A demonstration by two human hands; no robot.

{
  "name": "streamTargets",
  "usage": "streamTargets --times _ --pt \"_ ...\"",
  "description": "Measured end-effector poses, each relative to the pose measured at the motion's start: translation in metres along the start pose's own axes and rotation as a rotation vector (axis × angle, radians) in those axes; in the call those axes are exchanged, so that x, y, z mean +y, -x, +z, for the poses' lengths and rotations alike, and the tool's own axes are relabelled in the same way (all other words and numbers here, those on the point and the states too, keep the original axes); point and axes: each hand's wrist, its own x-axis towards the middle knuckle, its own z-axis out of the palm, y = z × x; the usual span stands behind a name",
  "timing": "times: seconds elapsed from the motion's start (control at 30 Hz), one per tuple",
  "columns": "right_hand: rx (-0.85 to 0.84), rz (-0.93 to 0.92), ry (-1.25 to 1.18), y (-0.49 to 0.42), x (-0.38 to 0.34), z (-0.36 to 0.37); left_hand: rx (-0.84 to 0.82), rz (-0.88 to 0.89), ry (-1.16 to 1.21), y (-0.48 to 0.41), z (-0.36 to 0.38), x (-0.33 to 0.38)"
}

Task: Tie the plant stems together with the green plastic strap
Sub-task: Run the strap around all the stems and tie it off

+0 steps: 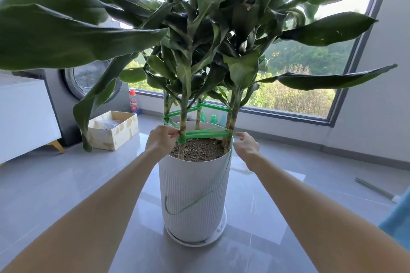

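A tall leafy plant with several thin stems (pixel 183 122) grows from soil in a white ribbed pot (pixel 195 195). A green plastic strap (pixel 206 133) runs between the stems just above the rim, with another band higher up (pixel 213 106). Its loose tail (pixel 199 197) hangs down the pot's front. My left hand (pixel 160 141) pinches the strap where it wraps the front left stem. Beside the right stems (pixel 229 131), my right hand (pixel 246 145) has its fingers loosely curled at the strap's edge; contact is unclear.
A cardboard box (pixel 113 129) sits on the grey tiled floor at left, near a washing machine (pixel 73 86) and a white cabinet (pixel 24 115). Bottles (pixel 133 102) stand by the window ledge. A metal rod (pixel 375 188) lies on the floor at right.
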Motion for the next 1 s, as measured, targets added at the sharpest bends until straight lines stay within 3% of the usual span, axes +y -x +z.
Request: streamTargets --times 0.13,0.43,0.67,1.0 --pt "-0.099 -0.068 -0.141 -0.007 0.000 0.006 -0.008 -0.002 0.083 -0.004 0.000 -0.004" --pt "0.026 -0.258 -0.004 -0.032 0.011 -0.004 -0.115 -0.005 0.223 -0.011 -0.007 -0.014" --pt "0.130 -0.267 0.049 -0.042 0.012 -0.008 -0.241 -0.014 0.267 -0.012 -0.012 -0.013" --pt "0.254 0.073 -0.301 -0.056 -0.002 0.016 -0.180 0.042 0.270 -0.017 -0.007 -0.019"
